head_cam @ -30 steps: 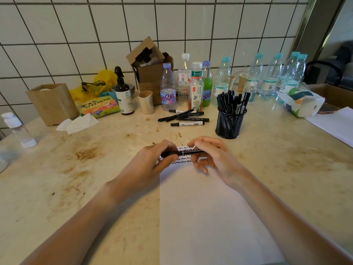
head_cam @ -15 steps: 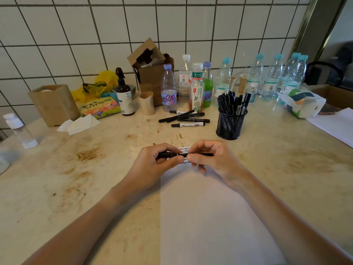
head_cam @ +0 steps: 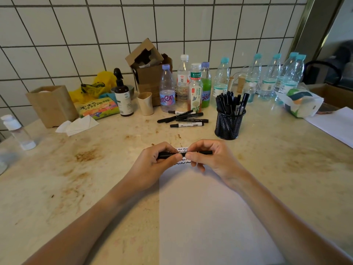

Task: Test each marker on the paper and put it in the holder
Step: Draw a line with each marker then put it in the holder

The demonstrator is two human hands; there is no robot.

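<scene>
Fingers first: our left hand (head_cam: 155, 165) has its thumb and fingers curled around one end of a black marker (head_cam: 183, 154), and our right hand (head_cam: 208, 159) pinches the other end between thumb and forefinger, with the remaining fingers loosely tucked underneath. So both hands are closed on the same pen, which lies level between them, just above the top edge of the paper (head_cam: 210, 217).

That two-ended grip looks to us like a cap move, one hand bracing the barrel while the other works the cap. We honestly can't tell whether it's going on or coming off. There are already a few wavy test squiggles (head_cam: 183, 150) on the paper right under the pen, so our guess is this one has been tested and gets capped.

The mesh holder (head_cam: 229, 125) sits just beyond our right hand, already packed with black markers standing upright, so dropping this one in is a short reach. A handful of loose markers (head_cam: 183, 120) lie flat on the counter (head_cam: 95, 178) to the left of the holder, in front of the row of bottles (head_cam: 194, 88). We'd say those are the ones waiting their turn, kept apart from the holder so tested and untested don't mix.

The paper lies straight in front of us with lots of blank space lower down, handy for more scribbles.
</scene>
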